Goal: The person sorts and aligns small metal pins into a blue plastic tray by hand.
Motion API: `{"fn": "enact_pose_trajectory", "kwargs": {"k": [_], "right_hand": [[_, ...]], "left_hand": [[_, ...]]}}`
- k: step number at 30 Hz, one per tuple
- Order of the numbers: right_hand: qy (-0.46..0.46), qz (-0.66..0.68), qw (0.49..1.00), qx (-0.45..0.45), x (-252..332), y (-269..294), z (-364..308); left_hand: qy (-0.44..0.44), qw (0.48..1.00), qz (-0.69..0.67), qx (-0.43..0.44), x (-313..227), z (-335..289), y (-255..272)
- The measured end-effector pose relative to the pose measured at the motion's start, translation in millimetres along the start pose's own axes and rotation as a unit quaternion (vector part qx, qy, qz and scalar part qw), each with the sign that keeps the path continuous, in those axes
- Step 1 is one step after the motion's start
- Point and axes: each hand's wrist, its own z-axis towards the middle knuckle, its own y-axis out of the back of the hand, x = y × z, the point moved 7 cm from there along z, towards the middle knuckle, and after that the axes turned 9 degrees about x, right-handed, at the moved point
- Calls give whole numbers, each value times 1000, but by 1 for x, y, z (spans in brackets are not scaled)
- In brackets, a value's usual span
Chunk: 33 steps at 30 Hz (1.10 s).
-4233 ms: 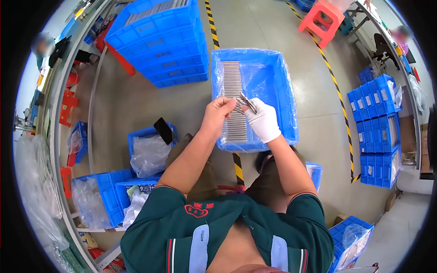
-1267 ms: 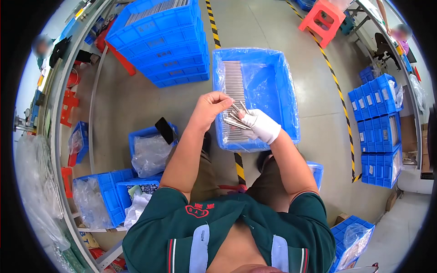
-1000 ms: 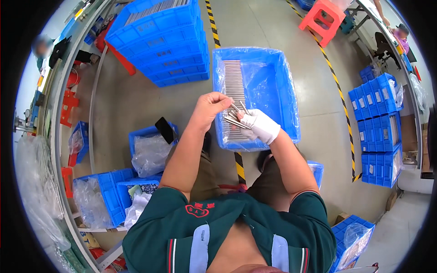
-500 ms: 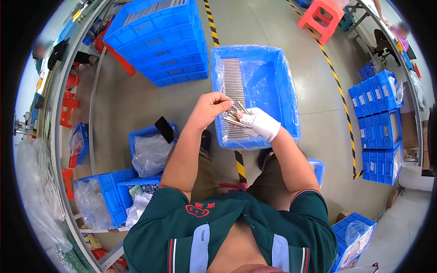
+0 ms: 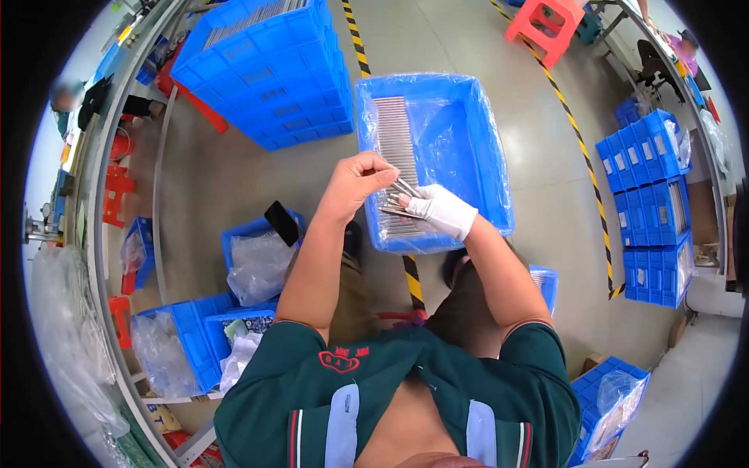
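In front of me stands a blue plastic crate (image 5: 488, 148) lined with clear plastic film. A long row of slim metal rods (image 5: 395, 132) lies packed side by side along its left part. My right hand (image 5: 443, 210), in a white glove with bare fingertips, is closed round a small bunch of metal rods (image 5: 402, 203) above the near end of that row. My left hand (image 5: 357, 181) is bare. Its thumb and fingers pinch at the end of a rod beside the bunch; how much of that rod is in the pinch is partly hidden.
Stacked blue crates (image 5: 269, 93) with rods on top stand at the far left. More blue crates (image 5: 651, 210) are stacked on the right. Near my left forearm a black phone (image 5: 282, 223) rests on a crate with bagged parts. A red stool (image 5: 546, 27) is at the far right.
The rods in my right hand have shifted and now lie closer together. My left hand has stayed pinched next to them, with little movement. The whole view has shifted slightly.
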Motion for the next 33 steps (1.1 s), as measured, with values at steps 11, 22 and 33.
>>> {"fn": "enact_pose_trajectory", "kwargs": {"k": [11, 22, 33], "right_hand": [[14, -108, 993, -40, 3, 7, 9], [45, 116, 992, -21, 7, 20, -4], [-80, -56, 985, -143, -19, 108, 18]], "left_hand": [[-39, 986, 161, 19, -6, 2, -3], [-53, 987, -53, -144, 2, -2, 37], [4, 969, -191, -156, 25, 5, 46]]}}
